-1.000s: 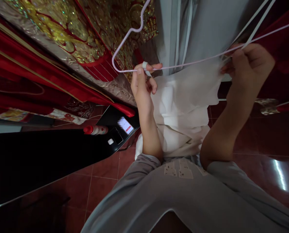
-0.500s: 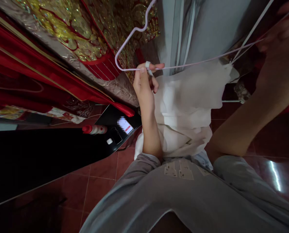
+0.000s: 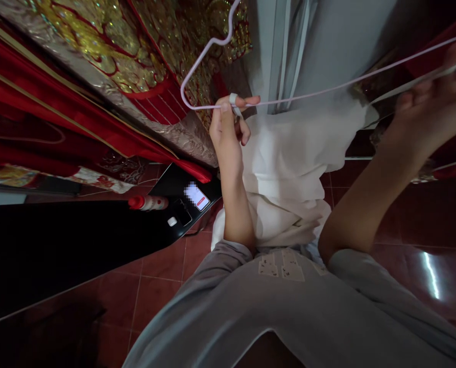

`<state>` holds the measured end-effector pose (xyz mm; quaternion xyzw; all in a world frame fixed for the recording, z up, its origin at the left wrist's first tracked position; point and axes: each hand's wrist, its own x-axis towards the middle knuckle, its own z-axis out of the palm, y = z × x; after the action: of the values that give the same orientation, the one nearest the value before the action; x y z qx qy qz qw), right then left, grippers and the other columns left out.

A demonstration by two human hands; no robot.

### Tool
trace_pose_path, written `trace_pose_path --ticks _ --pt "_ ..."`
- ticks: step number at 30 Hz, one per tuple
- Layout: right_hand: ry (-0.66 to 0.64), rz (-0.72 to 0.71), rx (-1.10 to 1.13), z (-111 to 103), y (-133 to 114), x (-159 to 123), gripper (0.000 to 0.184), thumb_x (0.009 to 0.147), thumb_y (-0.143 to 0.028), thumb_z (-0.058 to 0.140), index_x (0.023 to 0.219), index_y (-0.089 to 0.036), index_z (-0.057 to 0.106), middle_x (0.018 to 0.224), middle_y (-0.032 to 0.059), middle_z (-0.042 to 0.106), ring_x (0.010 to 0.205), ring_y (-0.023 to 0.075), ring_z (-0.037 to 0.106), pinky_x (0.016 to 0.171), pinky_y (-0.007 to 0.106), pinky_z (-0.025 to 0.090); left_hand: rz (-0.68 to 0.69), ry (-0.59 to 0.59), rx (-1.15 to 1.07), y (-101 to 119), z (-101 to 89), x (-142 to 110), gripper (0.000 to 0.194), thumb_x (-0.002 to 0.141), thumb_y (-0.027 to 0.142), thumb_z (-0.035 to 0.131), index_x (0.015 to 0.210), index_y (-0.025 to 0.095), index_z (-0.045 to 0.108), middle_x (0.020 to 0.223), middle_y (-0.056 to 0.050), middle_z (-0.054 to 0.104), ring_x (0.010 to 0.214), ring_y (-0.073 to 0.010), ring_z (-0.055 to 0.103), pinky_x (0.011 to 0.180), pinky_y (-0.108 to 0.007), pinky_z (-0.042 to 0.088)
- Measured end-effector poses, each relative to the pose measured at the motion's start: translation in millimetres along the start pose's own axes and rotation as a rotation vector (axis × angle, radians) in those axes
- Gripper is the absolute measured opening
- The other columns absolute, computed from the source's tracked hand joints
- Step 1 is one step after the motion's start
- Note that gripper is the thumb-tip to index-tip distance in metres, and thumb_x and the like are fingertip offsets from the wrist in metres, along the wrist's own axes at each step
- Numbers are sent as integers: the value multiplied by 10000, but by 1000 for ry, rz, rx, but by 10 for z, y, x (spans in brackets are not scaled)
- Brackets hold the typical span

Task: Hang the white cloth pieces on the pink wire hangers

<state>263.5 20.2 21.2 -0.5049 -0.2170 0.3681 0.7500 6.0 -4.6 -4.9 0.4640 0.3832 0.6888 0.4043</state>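
Note:
A thin, pale pink clothes hanger (image 3: 312, 96) crosses the upper part of the view. My left hand (image 3: 228, 120) pinches its lower bar near the left corner, and a narrow white strap (image 3: 233, 98) loops over my fingers. From the hanger area a white garment (image 3: 285, 168) hangs down in front of me in soft folds. My right hand (image 3: 434, 102) is raised at the upper right, dim and blurred, with its fingers around another white strap (image 3: 398, 87) drawn out from the garment's right corner. The hanger's right end passes above that hand and out of view.
Red and gold sequinned garments (image 3: 143, 56) hang at the left. A black table (image 3: 78, 240) bears a red-capped bottle (image 3: 147, 203), a lit phone (image 3: 197, 197), a dark device (image 3: 183, 212) and a small white case (image 3: 172, 221). Grey panels (image 3: 327, 51) stand behind the hanger.
My right hand has moved down and inward, bringing its strap to a lower angle beneath the hanger bar. The hanger's right side now slopes up higher. My left hand has barely moved.

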Motion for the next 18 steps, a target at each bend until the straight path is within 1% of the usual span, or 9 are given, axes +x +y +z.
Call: trace_pose_path --ticks 1,2,3,6,8,10,12,15,18 --pt "63 -7 30 -8 64 -86 424 929 -263 107 1242 -256 393 1302 -53 469 492 -54 330 461 116 285 -4 2 3 8 11 -8 277 1005 426 375 847 277 548 960 -30 693 393 -170 399 422 -330 290" --pt "83 7 37 -12 137 -182 400 908 -247 177 1224 -220 422 1249 -14 511 485 -43 349 457 130 288 -8 5 3 16 22 -16 273 1007 413 375 847 275 548 966 -34 694 395 -170 405 425 -329 292" --pt "66 40 28 -9 214 -283 382 879 -239 242 1187 -187 462 1186 20 548 480 -30 373 453 141 290 -13 10 4 23 32 -24 273 1010 404 374 846 273 548 968 -36 695 397 -170 412 426 -328 296" --pt "-102 151 -13 60 410 -564 337 770 -228 417 1052 -123 569 1017 71 615 490 19 455 455 170 329 -25 35 -5 20 52 -38 286 1023 388 367 842 269 553 967 -32 694 400 -162 415 427 -320 296" --pt "-212 161 -28 155 471 -693 315 737 -229 499 1015 -117 595 1012 77 626 514 34 490 475 182 364 -33 38 -36 -4 55 -35 293 1034 374 361 846 260 555 957 -25 692 392 -145 383 424 -310 282" --pt "-327 96 -8 264 479 -768 297 755 -271 548 1014 -131 584 1062 68 618 549 34 514 505 186 392 -43 28 -90 -36 51 -28 288 1038 356 365 860 239 559 946 -22 692 390 -126 342 432 -300 272" --pt "-419 11 37 357 464 -807 284 793 -346 550 992 -143 552 1042 52 620 566 34 519 522 188 396 -41 6 -143 -52 46 -26 288 1040 332 355 873 220 561 946 -24 691 394 -114 305 444 -296 262" --pt "-451 -56 82 423 453 -831 298 834 -448 516 919 -163 496 887 26 617 548 31 483 518 182 373 -29 -28 -158 -34 49 -47 304 1047 313 327 868 212 551 961 -30 682 399 -118 261 448 -299 231" --pt "-449 -79 75 412 473 -821 303 841 -468 516 873 -172 461 803 9 569 528 22 441 502 174 344 -36 -67 -137 -13 68 -85 308 1050 311 325 862 203 544 979 -48 672 401 -117 250 444 -293 208"
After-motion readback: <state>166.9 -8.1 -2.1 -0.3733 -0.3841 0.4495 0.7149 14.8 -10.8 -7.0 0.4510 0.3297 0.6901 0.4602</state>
